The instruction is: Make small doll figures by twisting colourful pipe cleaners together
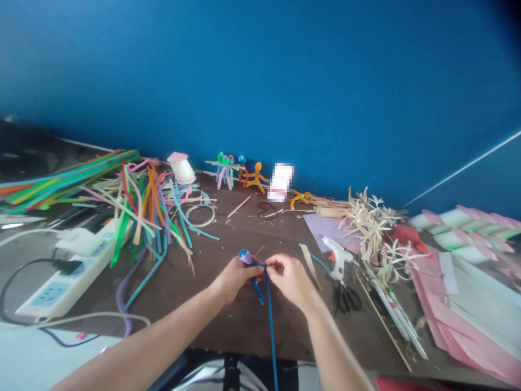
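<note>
My left hand [231,278] is closed around a small purple-and-blue pipe cleaner figure [245,256], whose coiled top shows above the fingers. A short blue piece sticks out below that hand. The thumb and fingers of my right hand [290,277] pinch a blue pipe cleaner [271,326] where it meets the figure. Its long end hangs past the table's front edge. Both hands are close together above the table, and the fingers hide part of the figure.
Loose coloured pipe cleaners [142,206] and a power strip [61,288] lie left. Finished pipe cleaner figures [256,176] and a white cup [182,169] stand near the wall. To the right are a glue gun [340,258], black-handled scissors [347,298] and pink paper [443,315].
</note>
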Demonstrator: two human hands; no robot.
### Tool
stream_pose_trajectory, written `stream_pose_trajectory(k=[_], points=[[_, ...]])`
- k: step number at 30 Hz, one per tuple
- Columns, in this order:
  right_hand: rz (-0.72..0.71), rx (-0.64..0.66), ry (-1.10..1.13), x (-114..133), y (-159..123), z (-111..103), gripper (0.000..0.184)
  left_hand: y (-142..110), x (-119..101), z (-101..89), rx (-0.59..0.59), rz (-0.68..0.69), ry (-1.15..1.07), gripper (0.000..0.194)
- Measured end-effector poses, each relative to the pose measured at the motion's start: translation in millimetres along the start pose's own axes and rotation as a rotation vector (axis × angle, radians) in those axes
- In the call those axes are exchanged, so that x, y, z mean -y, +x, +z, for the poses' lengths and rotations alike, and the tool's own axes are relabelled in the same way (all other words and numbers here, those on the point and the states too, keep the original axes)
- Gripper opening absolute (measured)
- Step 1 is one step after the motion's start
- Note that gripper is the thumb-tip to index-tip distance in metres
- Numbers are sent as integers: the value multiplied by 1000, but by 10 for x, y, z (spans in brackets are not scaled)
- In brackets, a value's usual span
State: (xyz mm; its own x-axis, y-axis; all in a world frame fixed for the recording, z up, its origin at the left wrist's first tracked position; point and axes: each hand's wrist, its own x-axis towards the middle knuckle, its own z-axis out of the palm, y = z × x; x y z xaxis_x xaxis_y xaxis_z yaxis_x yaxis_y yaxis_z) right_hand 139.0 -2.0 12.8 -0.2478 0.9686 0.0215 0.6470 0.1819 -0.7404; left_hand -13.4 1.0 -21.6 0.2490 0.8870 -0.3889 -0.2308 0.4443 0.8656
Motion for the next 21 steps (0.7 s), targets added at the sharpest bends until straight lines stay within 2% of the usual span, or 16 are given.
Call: stream_pose_trajectory(k=[8,14,21], points=[[67,2,69,29,51,-6,12,59,-38,-29,14,18,70,18],[33,-14,88,7,94,6,10,114,-72,-29,-2,18,97,18],[15,2,124,-34,127,0,8,141,-86,-38,17,-48,114,18]])
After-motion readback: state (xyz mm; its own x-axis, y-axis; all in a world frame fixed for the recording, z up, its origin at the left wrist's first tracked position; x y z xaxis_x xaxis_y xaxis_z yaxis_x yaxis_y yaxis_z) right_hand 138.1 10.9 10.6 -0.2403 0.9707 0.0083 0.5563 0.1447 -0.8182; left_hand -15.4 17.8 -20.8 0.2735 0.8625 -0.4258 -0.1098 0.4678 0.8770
